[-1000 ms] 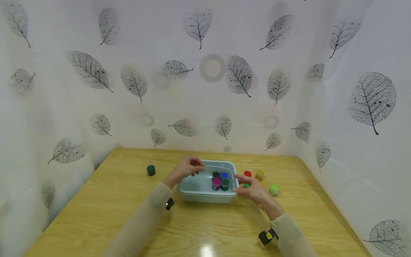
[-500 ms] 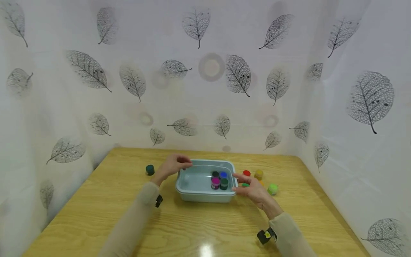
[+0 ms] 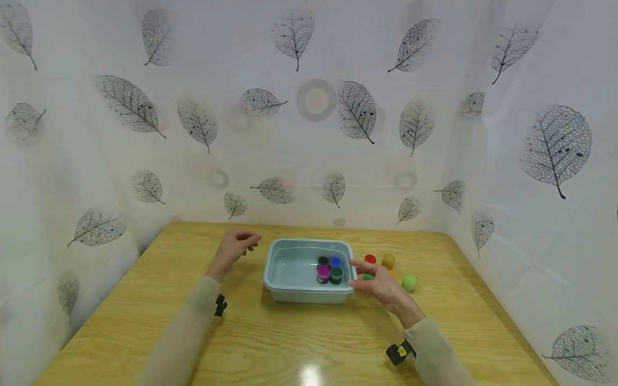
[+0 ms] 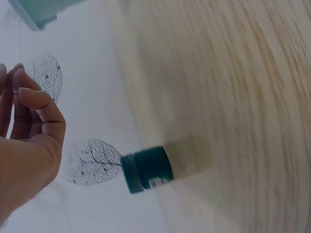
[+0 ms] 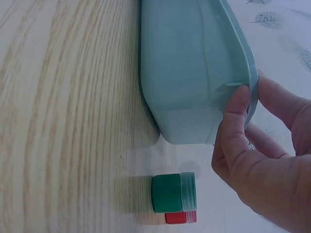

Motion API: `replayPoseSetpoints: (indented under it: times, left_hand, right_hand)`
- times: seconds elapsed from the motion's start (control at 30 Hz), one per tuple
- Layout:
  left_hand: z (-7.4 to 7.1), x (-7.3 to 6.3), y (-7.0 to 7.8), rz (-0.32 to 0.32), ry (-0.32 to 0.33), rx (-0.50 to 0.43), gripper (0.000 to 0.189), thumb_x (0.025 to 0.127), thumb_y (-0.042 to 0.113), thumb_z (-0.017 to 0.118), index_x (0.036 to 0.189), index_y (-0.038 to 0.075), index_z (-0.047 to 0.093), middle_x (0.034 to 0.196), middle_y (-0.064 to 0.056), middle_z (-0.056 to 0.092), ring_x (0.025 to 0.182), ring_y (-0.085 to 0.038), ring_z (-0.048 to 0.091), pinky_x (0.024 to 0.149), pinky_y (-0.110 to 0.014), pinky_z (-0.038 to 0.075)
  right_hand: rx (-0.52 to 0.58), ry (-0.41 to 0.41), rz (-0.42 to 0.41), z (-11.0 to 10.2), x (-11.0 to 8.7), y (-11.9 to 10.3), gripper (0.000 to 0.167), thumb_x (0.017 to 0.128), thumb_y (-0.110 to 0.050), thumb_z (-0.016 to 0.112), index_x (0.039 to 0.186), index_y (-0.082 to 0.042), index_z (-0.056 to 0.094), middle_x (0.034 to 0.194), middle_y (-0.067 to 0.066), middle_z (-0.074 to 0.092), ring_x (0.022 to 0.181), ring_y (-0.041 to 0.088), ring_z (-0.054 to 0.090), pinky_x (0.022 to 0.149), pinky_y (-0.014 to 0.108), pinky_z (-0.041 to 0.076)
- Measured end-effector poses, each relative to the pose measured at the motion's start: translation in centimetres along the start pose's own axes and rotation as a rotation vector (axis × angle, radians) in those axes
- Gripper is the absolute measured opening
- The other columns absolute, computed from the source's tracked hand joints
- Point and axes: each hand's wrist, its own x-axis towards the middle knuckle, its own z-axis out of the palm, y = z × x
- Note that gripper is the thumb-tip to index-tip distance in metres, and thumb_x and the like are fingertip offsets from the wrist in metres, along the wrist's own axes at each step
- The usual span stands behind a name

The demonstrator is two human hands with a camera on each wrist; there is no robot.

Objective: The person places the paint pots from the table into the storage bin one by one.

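Left hand [image 3: 230, 252] shifted left, off the tub's [image 3: 309, 296] left rim; fingers loosely bent, nothing in them. Right hand [image 3: 383, 289] pinches tub's right rim. Tub's on the table [image 3: 270, 343], four jars [image 3: 323, 275] clustered at its right end. Lime-green item [image 3: 409, 283] right of it, then yellow jar [image 3: 388, 261], red jar [image 3: 370, 259]. Dark teal jar [image 4: 147, 170] near left hand, apart. Leaf-print curtain [image 3: 289, 150] behind.

Curtained workspace: leaf-print drapes [image 3: 294, 147], wooden table [image 3: 270, 338]
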Motion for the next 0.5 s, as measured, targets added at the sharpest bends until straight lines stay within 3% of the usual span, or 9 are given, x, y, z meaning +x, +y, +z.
replayPoseSetpoints:
  times: [0.07,0.2,0.33,0.5]
  left_hand:
    - [-0.7,0.0,-0.4,0.013,0.023,0.005,0.040,0.092,0.036,0.068,0.109,0.000,0.072,0.094,-0.018,0.071,0.075,-0.017,0.060,0.064,-0.029,0.054]
    - [-2.2,-0.3,-1.1,-0.004,0.066,0.032,0.045,0.093,0.042,0.066,0.111,0.002,0.072,0.096,-0.016,0.070,0.086,-0.027,0.060,0.074,-0.035,0.054]
    - [-3.6,-0.8,-2.0,-0.057,0.087,0.009,0.050,0.092,0.045,0.065,0.119,0.002,0.068,0.116,-0.023,0.066,0.107,-0.038,0.057,0.092,-0.046,0.051]
    - [-5.1,-1.6,-3.2,-0.114,0.112,-0.003,0.051,0.093,0.039,0.067,0.128,0.002,0.062,0.132,-0.021,0.059,0.121,-0.035,0.054,0.102,-0.047,0.048]
  right_hand:
    - [0.002,0.002,0.003,0.0,0.1,0.1,0.067,0.087,-0.014,0.075,0.146,-0.007,0.045,0.134,0.023,0.042,0.095,0.018,0.055,0.085,0.033,0.055]
    - [0.001,0.010,0.010,-0.1,0.2,0.3,0.068,0.085,-0.016,0.077,0.146,-0.008,0.046,0.133,0.023,0.043,0.095,0.020,0.051,0.085,0.032,0.054]
    - [0.002,0.006,0.003,-0.1,0.2,0.3,0.067,0.087,-0.015,0.075,0.146,-0.007,0.045,0.133,0.022,0.043,0.095,0.019,0.050,0.086,0.034,0.054]
    - [-0.004,0.015,0.008,-0.1,0.2,0.2,0.066,0.086,-0.014,0.075,0.145,-0.008,0.047,0.131,0.020,0.044,0.094,0.019,0.051,0.086,0.034,0.054]
